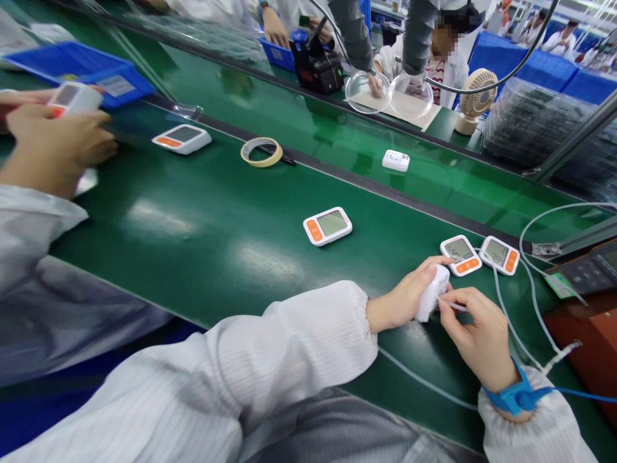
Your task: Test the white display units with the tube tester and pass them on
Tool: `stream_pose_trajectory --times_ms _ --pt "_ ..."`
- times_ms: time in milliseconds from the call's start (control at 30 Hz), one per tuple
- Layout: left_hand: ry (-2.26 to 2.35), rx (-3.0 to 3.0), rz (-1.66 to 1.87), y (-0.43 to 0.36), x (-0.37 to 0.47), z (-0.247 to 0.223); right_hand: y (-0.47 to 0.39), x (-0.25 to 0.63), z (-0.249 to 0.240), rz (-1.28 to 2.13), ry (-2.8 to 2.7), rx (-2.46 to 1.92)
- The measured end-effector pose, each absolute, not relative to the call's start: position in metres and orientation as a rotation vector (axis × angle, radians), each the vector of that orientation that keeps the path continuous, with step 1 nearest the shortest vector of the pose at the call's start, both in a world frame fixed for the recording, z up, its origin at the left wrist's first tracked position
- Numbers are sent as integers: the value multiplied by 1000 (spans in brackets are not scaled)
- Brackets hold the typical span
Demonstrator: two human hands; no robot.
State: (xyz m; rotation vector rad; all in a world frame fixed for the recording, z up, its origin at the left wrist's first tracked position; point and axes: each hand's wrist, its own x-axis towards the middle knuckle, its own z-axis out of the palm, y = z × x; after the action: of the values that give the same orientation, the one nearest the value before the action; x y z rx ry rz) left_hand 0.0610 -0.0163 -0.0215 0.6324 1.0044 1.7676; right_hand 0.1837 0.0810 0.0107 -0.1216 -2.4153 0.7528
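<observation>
Hands meet low on the right of the green bench point(202, 238): the left hand point(402, 299) is closed around a small white plastic device point(432, 292) held on its edge just above the bench surface, and the right hand point(479, 337) pinches a thin clear tube point(453, 305) against the side of that device. A blue strap point(513, 393) circles the right wrist, with a blue cord running off to the right.

Just beyond the hands lie two white monitors with grey screens and orange buttons point(460, 255), side by side and nearly touching, with pale tubes looping away from them. Their screens show digits, too small to read. A third white and orange monitor point(328, 226) lies alone mid-bench, well apart from the hands, and a fourth one point(182, 138) lies farther left. Between those, near the dark dividing strip, sits a roll of beige tape point(261, 152). A small white box point(396, 160) rests across the strip.

At the left edge a co-worker's hand point(58, 145) grips another white device point(74, 98), close to a blue plastic bin point(72, 64). Across the bench stand a black tool point(315, 64), a small beige desk fan point(475, 99) and another seated person in white.
</observation>
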Motion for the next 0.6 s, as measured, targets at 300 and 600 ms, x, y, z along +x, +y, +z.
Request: stream_pose_trajectory --times_ms 300,600 --pt "1015 706 1748 -17 62 -24 81 183 11 760 -2420 -123" --pt "1056 723 1730 -18 63 -21 79 183 13 806 -2426 -116"
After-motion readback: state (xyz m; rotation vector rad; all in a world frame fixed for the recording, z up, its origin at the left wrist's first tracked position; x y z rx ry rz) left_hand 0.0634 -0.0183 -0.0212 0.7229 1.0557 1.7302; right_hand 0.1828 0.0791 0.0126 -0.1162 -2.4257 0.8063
